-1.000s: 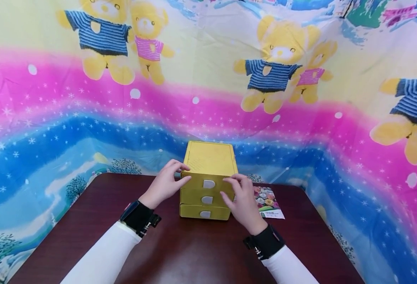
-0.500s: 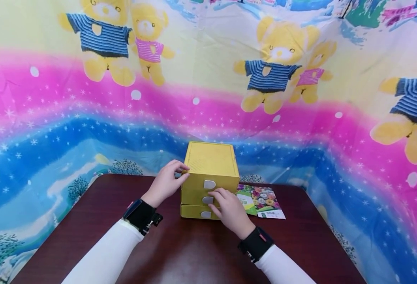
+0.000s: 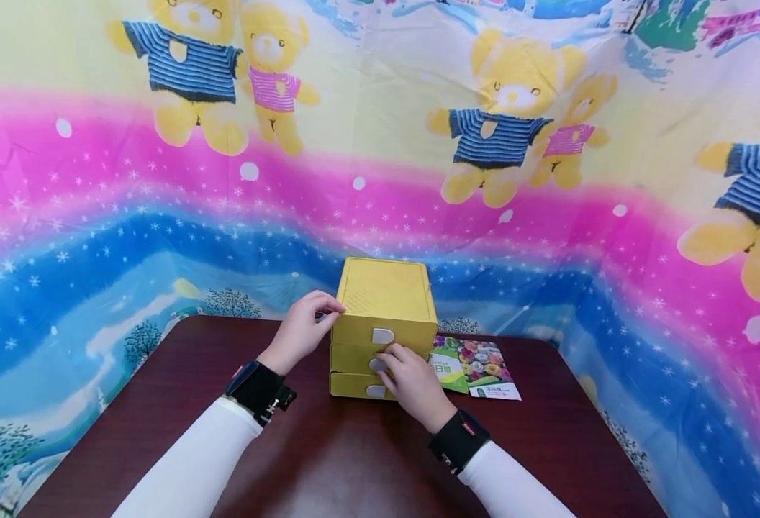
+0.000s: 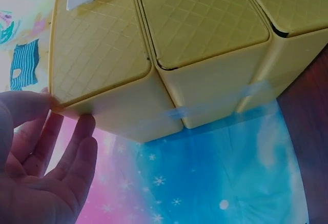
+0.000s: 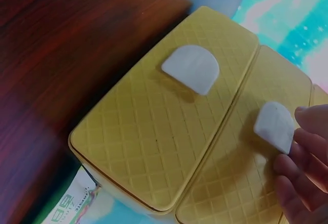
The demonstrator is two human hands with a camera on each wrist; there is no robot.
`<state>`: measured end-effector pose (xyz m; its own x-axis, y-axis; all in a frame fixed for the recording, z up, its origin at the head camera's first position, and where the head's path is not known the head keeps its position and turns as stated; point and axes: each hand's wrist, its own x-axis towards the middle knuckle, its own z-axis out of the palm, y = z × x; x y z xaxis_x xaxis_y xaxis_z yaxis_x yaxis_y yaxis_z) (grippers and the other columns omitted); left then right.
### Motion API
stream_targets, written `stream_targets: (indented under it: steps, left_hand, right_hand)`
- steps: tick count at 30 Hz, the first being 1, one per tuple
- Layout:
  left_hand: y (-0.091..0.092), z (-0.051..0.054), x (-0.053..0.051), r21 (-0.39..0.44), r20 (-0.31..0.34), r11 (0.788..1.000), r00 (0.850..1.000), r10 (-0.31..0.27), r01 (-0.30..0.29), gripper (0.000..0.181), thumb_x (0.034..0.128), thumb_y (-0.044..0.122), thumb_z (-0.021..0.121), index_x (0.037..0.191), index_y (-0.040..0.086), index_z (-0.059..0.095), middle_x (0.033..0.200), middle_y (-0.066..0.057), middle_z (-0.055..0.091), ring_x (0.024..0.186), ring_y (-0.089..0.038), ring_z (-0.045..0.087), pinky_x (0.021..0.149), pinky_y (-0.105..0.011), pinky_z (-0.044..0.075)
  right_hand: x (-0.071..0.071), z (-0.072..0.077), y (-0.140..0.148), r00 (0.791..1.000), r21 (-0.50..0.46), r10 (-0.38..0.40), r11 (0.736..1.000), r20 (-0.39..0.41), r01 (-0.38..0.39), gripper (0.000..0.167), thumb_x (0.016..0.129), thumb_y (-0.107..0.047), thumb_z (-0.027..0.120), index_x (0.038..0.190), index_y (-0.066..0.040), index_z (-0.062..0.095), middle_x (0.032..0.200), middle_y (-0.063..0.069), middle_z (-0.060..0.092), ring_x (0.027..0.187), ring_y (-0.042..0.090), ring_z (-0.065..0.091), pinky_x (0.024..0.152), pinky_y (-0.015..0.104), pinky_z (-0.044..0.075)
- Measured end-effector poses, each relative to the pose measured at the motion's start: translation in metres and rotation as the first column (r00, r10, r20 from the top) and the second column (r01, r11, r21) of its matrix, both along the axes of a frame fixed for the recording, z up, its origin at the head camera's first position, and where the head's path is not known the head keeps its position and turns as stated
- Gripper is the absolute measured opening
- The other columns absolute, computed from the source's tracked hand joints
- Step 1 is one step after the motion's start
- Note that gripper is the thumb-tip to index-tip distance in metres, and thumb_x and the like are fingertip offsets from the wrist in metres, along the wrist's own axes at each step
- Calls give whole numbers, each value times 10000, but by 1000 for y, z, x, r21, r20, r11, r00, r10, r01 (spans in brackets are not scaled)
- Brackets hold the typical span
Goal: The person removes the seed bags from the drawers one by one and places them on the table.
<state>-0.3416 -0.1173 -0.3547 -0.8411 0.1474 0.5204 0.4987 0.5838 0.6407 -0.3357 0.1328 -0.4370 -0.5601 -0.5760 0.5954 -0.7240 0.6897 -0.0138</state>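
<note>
Middle handle (image 5: 273,125): may slip free if the right hand (image 3: 415,385) catches only its rim; the tab looks smooth, which would add to that risk.
Box (image 3: 386,288): could slide or twist on the table (image 3: 328,460) if a drawer sticks and the left hand (image 3: 299,331) braces it too lightly.
Packets (image 3: 486,370): lie on the table just beside the box's right side; a wide swing of the right wrist might shift them.
Right grip: fingers curled at the middle handle; whether they pinch it, I cannot tell.
Left grip: fingers loosely spread, tips at the box's top left corner.
Handle to grip: the tab sits right at the right fingertips; top handle (image 3: 383,336) above them, bottom handle (image 5: 192,69) below.
</note>
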Motion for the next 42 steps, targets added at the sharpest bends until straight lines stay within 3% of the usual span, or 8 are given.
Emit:
stream_targets:
  steps: [7,19,27,34,42]
  left_hand:
    - [-1,-4,-3,36,4,999,1000,-22,22,135,971,48,678,1064,86,769,1129,-62,684,1106,-258,637,969,-438,552]
    - [-1,-5,-4,65,-17,997,999,-30,31,135,969,53,684,1064,85,775,1131,-61,688,1114,-254,635,964,-432,553]
    - [-2,-9,-4,79,2,997,1000,-18,18,137,983,60,666,1069,92,769,1149,-53,678,1121,-247,629,963,-444,552]
    - [-1,-10,-4,87,0,996,1000,-12,12,135,979,60,673,1063,101,770,1140,-42,683,1117,-237,633,962,-427,549]
    - [-2,-12,-4,81,8,997,1000,-6,5,128,983,76,672,1063,105,767,1148,-38,678,1132,-233,625,964,-413,544]
  right_hand:
    - [1,-2,-2,1000,-2,-14,1000,-15,14,212,908,-177,789,1107,-121,745,1023,-22,608,882,126,579,740,276,555]
    - [6,3,-2,997,-10,-17,1000,69,18,178,925,-161,768,1099,-123,752,1034,-22,610,919,122,575,774,271,552]
    - [16,10,-1,986,3,-25,1000,167,25,183,923,-172,771,1104,-146,761,1032,-41,599,905,87,578,772,243,557]
    - [29,13,-1,988,10,-6,1000,155,5,169,925,-187,770,1084,-130,768,1008,-35,603,882,85,591,741,229,556]
    - [46,18,0,981,62,-19,998,195,7,192,930,-203,765,1101,-115,769,981,-32,578,866,89,569,746,221,540]
